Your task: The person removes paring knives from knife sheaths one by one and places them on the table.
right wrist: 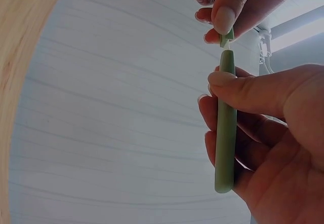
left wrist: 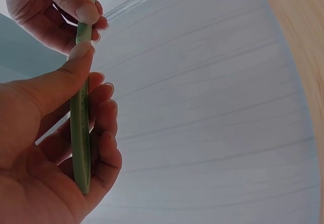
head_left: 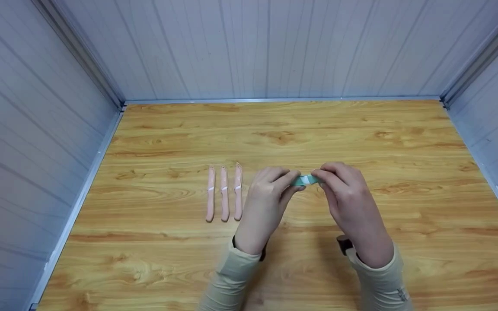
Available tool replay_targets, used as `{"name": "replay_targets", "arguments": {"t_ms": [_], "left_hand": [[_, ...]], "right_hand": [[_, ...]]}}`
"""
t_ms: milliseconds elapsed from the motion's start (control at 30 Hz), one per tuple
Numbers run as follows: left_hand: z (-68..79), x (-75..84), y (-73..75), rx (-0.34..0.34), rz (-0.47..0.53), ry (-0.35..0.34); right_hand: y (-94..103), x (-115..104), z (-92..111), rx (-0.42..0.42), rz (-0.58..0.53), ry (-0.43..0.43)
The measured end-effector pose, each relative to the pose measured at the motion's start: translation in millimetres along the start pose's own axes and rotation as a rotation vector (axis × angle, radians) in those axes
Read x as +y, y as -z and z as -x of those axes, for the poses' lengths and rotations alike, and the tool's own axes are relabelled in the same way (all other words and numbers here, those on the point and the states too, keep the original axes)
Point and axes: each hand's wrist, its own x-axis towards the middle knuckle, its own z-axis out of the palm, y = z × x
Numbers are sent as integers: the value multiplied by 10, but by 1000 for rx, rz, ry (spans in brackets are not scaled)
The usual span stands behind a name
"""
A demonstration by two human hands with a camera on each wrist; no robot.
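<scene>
Above the table my two hands hold a slim green knife with a sheath (head_left: 305,180) between them. My left hand (head_left: 266,196) pinches the flat, slotted green sheath (left wrist: 80,138), its thumb near the joint. The rounded green handle (right wrist: 226,148) lies along the fingers of my right hand (head_left: 352,196), pinched under the thumb. A narrow whitish strip shows between handle and sheath in the head view; most of the blade is hidden. Left of my left hand, three pink sheathed knives (head_left: 225,203) lie side by side on the table, each with a white band near its middle.
The wood-grain table (head_left: 167,268) is enclosed by a pale panelled back wall (head_left: 249,52), a left wall (head_left: 28,129) and a right wall (head_left: 495,108). Metal edging runs along the foot of the walls.
</scene>
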Motion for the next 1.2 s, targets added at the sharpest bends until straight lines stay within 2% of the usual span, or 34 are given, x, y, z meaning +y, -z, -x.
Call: {"name": "replay_targets", "arguments": {"t_ms": [800,1200], "left_hand": [[5,3,-12,-15,8,10],[-1,8,-11,-17,-45,-15]], "right_hand": [[12,26,4,-6,4,18],[29,17,0,-7,-2,1]]}}
